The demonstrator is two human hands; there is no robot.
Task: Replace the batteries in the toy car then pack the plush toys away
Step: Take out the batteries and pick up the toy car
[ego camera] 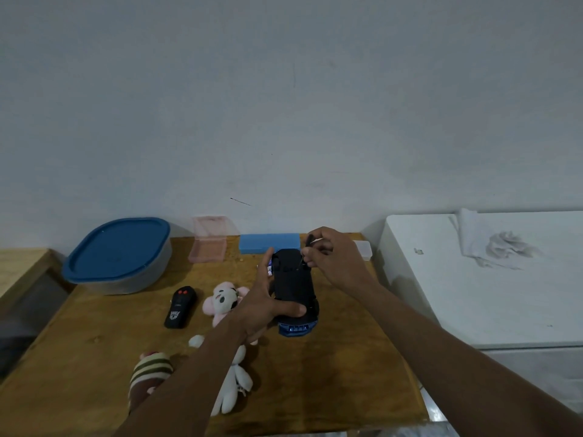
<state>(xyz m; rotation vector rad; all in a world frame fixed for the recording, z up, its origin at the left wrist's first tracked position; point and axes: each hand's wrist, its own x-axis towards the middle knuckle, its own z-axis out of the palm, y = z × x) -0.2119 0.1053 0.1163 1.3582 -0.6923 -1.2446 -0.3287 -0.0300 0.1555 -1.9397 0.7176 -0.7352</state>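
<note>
One lidded tub (116, 253) stands far left of the toy car (293, 285) and looks like the likely home for the plush. A striped plush (151, 370) lies nearer the camera, also left of the car, with a black remote (180, 307) between them. Closer to the car's left side are a pink plush (222, 299) and a white plush (233, 383), both limp on the worktop (94, 342). They should be soft, light and forgiving, safe to take anywhere on the body. The left hand (265, 305) has its grip round the car, thumb across the upturned black underside and fingers along its left flank. Whether the car touches the worktop I cannot tell. It is probably light, stiff, smooth plastic that could twist in a loose hold, so the flanks between the wheels suit best. At the car's far end, the right hand (334, 258) pinches a small dark tool (310, 239) with curled fingers.
</note>
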